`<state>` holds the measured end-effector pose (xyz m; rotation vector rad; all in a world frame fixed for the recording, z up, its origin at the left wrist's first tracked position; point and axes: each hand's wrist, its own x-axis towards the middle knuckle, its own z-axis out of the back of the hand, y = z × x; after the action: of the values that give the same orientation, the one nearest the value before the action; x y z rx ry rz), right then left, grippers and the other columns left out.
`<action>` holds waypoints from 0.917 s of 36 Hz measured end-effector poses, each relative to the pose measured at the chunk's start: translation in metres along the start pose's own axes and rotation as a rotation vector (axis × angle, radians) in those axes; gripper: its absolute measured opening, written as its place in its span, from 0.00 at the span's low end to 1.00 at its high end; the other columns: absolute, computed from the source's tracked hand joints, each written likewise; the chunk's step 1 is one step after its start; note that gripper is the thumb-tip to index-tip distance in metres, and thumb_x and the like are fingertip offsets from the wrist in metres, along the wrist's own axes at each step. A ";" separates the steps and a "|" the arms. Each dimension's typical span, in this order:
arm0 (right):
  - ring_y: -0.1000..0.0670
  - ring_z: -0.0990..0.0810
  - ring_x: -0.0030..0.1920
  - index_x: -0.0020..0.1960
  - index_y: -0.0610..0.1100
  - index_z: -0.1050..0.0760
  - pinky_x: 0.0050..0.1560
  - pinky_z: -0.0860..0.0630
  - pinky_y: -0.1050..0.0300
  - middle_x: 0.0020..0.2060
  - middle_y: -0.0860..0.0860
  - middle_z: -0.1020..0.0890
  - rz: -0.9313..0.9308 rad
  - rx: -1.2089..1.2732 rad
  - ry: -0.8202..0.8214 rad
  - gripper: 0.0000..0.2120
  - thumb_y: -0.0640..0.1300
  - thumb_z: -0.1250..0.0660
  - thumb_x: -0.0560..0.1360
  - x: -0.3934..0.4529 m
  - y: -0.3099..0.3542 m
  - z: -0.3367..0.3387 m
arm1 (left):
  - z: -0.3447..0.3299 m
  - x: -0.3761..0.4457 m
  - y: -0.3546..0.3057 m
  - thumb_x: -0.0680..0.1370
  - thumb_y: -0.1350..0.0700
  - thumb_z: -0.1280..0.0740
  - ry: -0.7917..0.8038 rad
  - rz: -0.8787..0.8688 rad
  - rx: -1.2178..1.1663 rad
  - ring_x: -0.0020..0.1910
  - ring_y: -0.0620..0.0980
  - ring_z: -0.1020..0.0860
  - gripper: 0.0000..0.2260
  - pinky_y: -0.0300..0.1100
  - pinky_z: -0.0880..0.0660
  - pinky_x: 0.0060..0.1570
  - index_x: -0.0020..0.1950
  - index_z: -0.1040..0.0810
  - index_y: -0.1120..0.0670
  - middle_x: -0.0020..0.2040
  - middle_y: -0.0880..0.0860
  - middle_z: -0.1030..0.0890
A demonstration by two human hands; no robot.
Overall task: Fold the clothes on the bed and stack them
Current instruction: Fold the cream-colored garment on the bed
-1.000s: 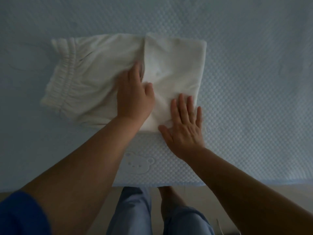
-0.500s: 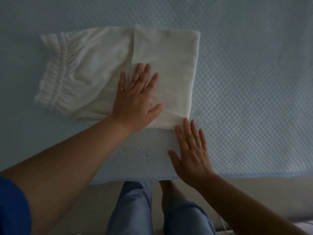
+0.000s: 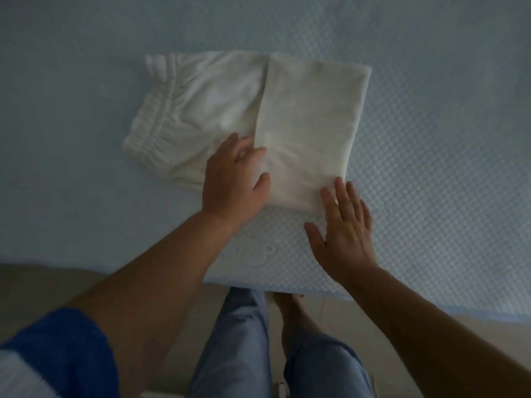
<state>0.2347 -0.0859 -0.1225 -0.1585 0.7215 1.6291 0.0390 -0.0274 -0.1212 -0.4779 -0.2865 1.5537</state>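
1. While the shorts (image 3: pixel 247 122) lie flat on the bed (image 3: pixel 431 139), both hands are at their near edge.
2. Shorts: white, with a gathered elastic waistband (image 3: pixel 152 116) at the left end. The right part is a folded-over panel (image 3: pixel 310 130), its left edge running from the far side down to the near side across the middle of the garment.
3. Left hand (image 3: pixel 232 182): palm down on the shorts at the near end of that fold edge. Fingertips (image 3: pixel 244 147) are at the panel's left edge; some look tucked at or under it, cannot tell for certain. Thumb lies on the panel. Fingers are loosely bent; no firm grip is visible.
4. Right hand (image 3: pixel 344 225): flat, fingers straight and slightly spread, palm down. The palm rests over bare bed cover; the fingertips reach the near right corner of the panel and touch it.
5. Bed cover: pale blue, dotted quilt texture, with an embossed bear motif (image 3: pixel 258 254) just near of the shorts, between the two forearms.
6. Near edge of the bed runs across the lower frame; below it, the person's legs in light blue jeans (image 3: pixel 235 340) and a bare foot (image 3: pixel 290 311) on the floor.
7. Left arm has a blue sleeve (image 3: pixel 63 349) at lower left; right forearm is bare.
8. Frame is dim and slightly blurred.
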 end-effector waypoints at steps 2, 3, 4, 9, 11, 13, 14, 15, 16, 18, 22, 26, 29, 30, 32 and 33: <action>0.52 0.64 0.74 0.77 0.45 0.51 0.71 0.67 0.54 0.77 0.48 0.55 0.012 0.008 -0.024 0.32 0.57 0.45 0.78 0.011 0.009 0.007 | 0.014 -0.015 0.007 0.68 0.57 0.32 -0.162 0.120 -0.047 0.51 0.62 0.23 0.13 0.48 0.29 0.52 0.49 0.18 0.61 0.49 0.62 0.20; 0.51 0.62 0.75 0.77 0.45 0.50 0.71 0.66 0.52 0.77 0.47 0.54 0.026 0.002 -0.032 0.32 0.56 0.44 0.78 0.017 0.013 0.010 | 0.018 -0.020 0.013 0.68 0.58 0.31 -0.201 0.221 -0.054 0.49 0.62 0.23 0.12 0.47 0.31 0.51 0.49 0.19 0.61 0.48 0.62 0.21; 0.50 0.61 0.75 0.77 0.46 0.50 0.71 0.66 0.52 0.77 0.46 0.53 0.041 -0.009 -0.036 0.32 0.55 0.44 0.78 0.023 0.016 0.012 | 0.021 -0.024 0.020 0.69 0.57 0.30 -0.227 0.349 -0.067 0.50 0.62 0.24 0.13 0.47 0.33 0.53 0.50 0.20 0.62 0.48 0.62 0.21; 0.50 0.62 0.75 0.77 0.49 0.49 0.71 0.67 0.50 0.77 0.47 0.54 0.113 -0.110 -0.019 0.31 0.56 0.45 0.77 0.044 0.028 0.010 | 0.032 -0.015 0.062 0.68 0.50 0.27 -0.416 1.087 -0.427 0.53 0.54 0.25 0.23 0.42 0.28 0.53 0.57 0.27 0.62 0.55 0.58 0.23; 0.46 0.59 0.76 0.76 0.50 0.46 0.72 0.65 0.48 0.77 0.46 0.52 0.134 -0.146 -0.003 0.30 0.56 0.43 0.77 0.048 0.033 0.004 | 0.035 -0.005 0.075 0.68 0.50 0.26 -0.493 1.247 -0.679 0.50 0.53 0.23 0.24 0.44 0.24 0.52 0.57 0.27 0.62 0.55 0.58 0.22; 0.44 0.58 0.76 0.76 0.50 0.45 0.72 0.64 0.46 0.77 0.46 0.52 0.136 -0.189 0.006 0.30 0.55 0.42 0.77 0.051 0.036 -0.001 | 0.037 0.003 0.083 0.67 0.52 0.25 -0.547 1.301 -0.937 0.46 0.53 0.20 0.18 0.51 0.21 0.50 0.50 0.23 0.61 0.49 0.57 0.19; 0.44 0.58 0.76 0.76 0.50 0.45 0.72 0.64 0.46 0.77 0.46 0.52 0.130 -0.201 0.004 0.30 0.55 0.42 0.76 0.052 0.037 -0.003 | 0.040 0.006 0.084 0.67 0.53 0.25 -0.558 1.302 -1.072 0.42 0.52 0.19 0.12 0.52 0.20 0.48 0.45 0.22 0.58 0.44 0.55 0.18; 0.44 0.58 0.76 0.76 0.50 0.45 0.72 0.64 0.46 0.77 0.46 0.52 0.124 -0.204 0.001 0.30 0.54 0.41 0.76 0.052 0.037 -0.004 | 0.042 0.009 0.084 0.68 0.54 0.26 -0.540 1.296 -1.223 0.41 0.52 0.18 0.09 0.51 0.20 0.46 0.43 0.21 0.57 0.42 0.54 0.18; 0.44 0.58 0.76 0.75 0.51 0.44 0.72 0.64 0.46 0.77 0.46 0.52 0.119 -0.201 -0.002 0.30 0.54 0.41 0.76 0.053 0.038 -0.004 | 0.044 0.011 0.084 0.70 0.54 0.27 -0.481 1.261 -1.387 0.44 0.53 0.18 0.10 0.51 0.20 0.46 0.47 0.20 0.56 0.46 0.55 0.17; 0.44 0.58 0.76 0.75 0.51 0.42 0.72 0.64 0.46 0.77 0.47 0.51 0.114 -0.190 -0.003 0.30 0.53 0.40 0.76 0.053 0.038 -0.003 | 0.048 0.012 0.085 0.75 0.51 0.33 -0.291 1.149 -1.615 0.50 0.56 0.18 0.15 0.53 0.21 0.49 0.58 0.22 0.55 0.53 0.55 0.17; 0.45 0.58 0.76 0.75 0.52 0.42 0.73 0.63 0.47 0.77 0.48 0.51 0.117 -0.169 0.017 0.29 0.54 0.39 0.76 0.052 0.038 0.002 | 0.057 0.015 0.080 0.75 0.53 0.34 -0.163 1.065 -1.688 0.49 0.54 0.17 0.12 0.51 0.20 0.44 0.56 0.21 0.55 0.51 0.54 0.16; 0.46 0.53 0.76 0.72 0.47 0.36 0.73 0.60 0.49 0.76 0.47 0.44 0.109 -0.051 -0.047 0.25 0.52 0.38 0.76 0.050 0.037 0.008 | 0.065 0.021 0.050 0.65 0.56 0.27 -0.346 0.922 -1.356 0.47 0.48 0.18 0.14 0.46 0.22 0.51 0.50 0.19 0.53 0.46 0.50 0.16; 0.46 0.49 0.76 0.69 0.44 0.32 0.73 0.57 0.50 0.74 0.45 0.40 0.055 0.049 -0.153 0.23 0.49 0.36 0.76 0.046 0.034 0.012 | 0.069 0.020 0.006 0.61 0.50 0.27 -0.311 0.672 -0.970 0.34 0.37 0.21 0.08 0.35 0.26 0.37 0.39 0.18 0.47 0.32 0.41 0.19; 0.46 0.49 0.75 0.69 0.44 0.32 0.72 0.56 0.50 0.74 0.45 0.39 0.017 0.092 -0.184 0.23 0.49 0.36 0.76 0.045 0.031 0.014 | 0.067 0.018 -0.010 0.62 0.48 0.28 -0.289 0.556 -0.846 0.34 0.34 0.22 0.07 0.32 0.27 0.36 0.39 0.19 0.43 0.32 0.39 0.20; 0.47 0.48 0.74 0.68 0.44 0.32 0.72 0.54 0.49 0.73 0.46 0.39 -0.089 0.191 -0.232 0.23 0.48 0.36 0.76 0.043 0.026 0.019 | 0.055 0.014 -0.037 0.64 0.49 0.29 -0.264 0.331 -0.665 0.46 0.39 0.21 0.11 0.29 0.28 0.46 0.46 0.18 0.43 0.43 0.41 0.19; 0.47 0.47 0.73 0.69 0.44 0.33 0.72 0.52 0.48 0.72 0.46 0.39 -0.146 0.240 -0.252 0.23 0.48 0.36 0.75 0.043 0.022 0.021 | 0.045 0.013 -0.047 0.65 0.50 0.28 -0.247 0.241 -0.574 0.53 0.45 0.21 0.15 0.33 0.29 0.53 0.52 0.18 0.47 0.52 0.46 0.19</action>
<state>0.2117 -0.0392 -0.1189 0.1616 0.6879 1.3808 0.0591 -0.0071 -0.0613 -0.7875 -0.9068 1.7619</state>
